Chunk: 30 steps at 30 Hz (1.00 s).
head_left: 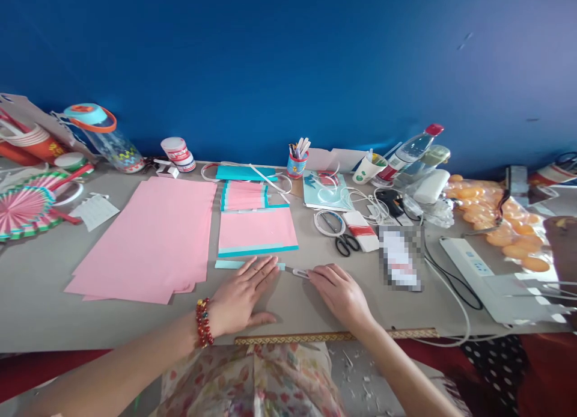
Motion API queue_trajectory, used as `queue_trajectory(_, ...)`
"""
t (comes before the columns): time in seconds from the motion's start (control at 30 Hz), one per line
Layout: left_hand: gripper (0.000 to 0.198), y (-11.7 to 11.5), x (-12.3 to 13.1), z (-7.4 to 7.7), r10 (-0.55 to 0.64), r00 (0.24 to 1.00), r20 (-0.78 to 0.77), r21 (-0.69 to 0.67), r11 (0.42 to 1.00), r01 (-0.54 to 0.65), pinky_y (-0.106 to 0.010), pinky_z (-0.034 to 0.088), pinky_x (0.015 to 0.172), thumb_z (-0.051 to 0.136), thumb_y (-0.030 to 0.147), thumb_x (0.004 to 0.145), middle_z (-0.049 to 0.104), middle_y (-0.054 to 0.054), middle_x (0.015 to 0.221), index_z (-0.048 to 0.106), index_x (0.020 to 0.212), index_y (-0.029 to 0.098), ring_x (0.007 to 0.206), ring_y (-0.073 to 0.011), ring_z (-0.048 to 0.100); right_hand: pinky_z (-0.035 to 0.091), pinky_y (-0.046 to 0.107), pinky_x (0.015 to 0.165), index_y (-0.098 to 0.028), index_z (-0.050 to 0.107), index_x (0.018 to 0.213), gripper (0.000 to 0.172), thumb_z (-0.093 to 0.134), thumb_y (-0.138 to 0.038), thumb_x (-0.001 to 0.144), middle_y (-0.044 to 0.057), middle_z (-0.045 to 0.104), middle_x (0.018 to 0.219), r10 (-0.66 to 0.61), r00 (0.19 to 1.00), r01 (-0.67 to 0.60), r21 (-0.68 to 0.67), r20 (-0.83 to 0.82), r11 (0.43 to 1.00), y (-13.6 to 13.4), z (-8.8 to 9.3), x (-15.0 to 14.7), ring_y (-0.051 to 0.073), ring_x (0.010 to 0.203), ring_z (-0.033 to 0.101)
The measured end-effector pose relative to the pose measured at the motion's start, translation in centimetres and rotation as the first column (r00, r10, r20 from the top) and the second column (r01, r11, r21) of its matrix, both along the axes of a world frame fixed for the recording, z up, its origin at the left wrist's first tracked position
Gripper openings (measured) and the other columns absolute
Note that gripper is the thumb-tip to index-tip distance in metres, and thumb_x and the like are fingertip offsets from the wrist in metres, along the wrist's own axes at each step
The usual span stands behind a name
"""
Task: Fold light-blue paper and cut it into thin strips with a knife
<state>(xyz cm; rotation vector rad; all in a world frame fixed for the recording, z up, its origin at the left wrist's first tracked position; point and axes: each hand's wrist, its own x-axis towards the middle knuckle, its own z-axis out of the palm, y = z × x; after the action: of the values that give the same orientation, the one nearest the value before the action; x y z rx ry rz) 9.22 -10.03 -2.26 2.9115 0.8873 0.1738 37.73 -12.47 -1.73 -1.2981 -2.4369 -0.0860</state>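
My left hand (243,294) lies flat with outstretched fingers over a narrow light-blue paper strip (228,264), pressing it to the table. Part of the strip is hidden under those fingers. In my closed right hand (340,294) is a craft knife (299,273) with a white handle, its blade pointing left at the strip's right end. Just beyond the strip lies a pink sheet (256,229) with blue edges. Behind that sheet is a smaller pleated pink paper piece (244,194) with blue borders.
A stack of pink paper (148,237) is at left, near a folded paper fan (27,210). Black-handled scissors (347,244), a phone-like blurred object (401,258) and a power strip (473,273) lie to the right. A pen cup (297,164) and bottle (408,155) stand near the blue wall.
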Motion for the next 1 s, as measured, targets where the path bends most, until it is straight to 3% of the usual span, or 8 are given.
queue_trajectory(0.37,0.095,0.0,0.0,-0.2,0.014,1.000,0.015,0.006,1.000,-0.014,-0.046,0.012,0.123,0.031,0.076,0.090,0.018,-0.013,0.162,0.008,0.158,0.014,0.150,-0.0279,0.016,0.050,0.032,0.078,-0.017,0.069,0.106,0.024,0.045,-0.017,0.100,0.007,0.071,0.097,0.047,0.999,-0.047,0.015,0.008,0.999,0.1,-0.4,0.9,0.019,0.086,0.060)
queue_trajectory(1.0,0.094,0.0,0.1,-0.2,0.015,1.000,0.024,-0.008,1.000,-0.015,-0.045,0.012,0.123,0.030,0.075,0.091,0.017,-0.013,0.163,0.008,0.158,0.013,0.151,-0.0274,0.013,0.048,0.034,0.079,-0.016,0.068,0.109,0.022,0.049,-0.014,0.098,0.007,0.071,0.099,0.049,0.998,-0.050,0.035,0.037,0.998,0.0,-1.1,-0.5,0.021,0.088,0.059)
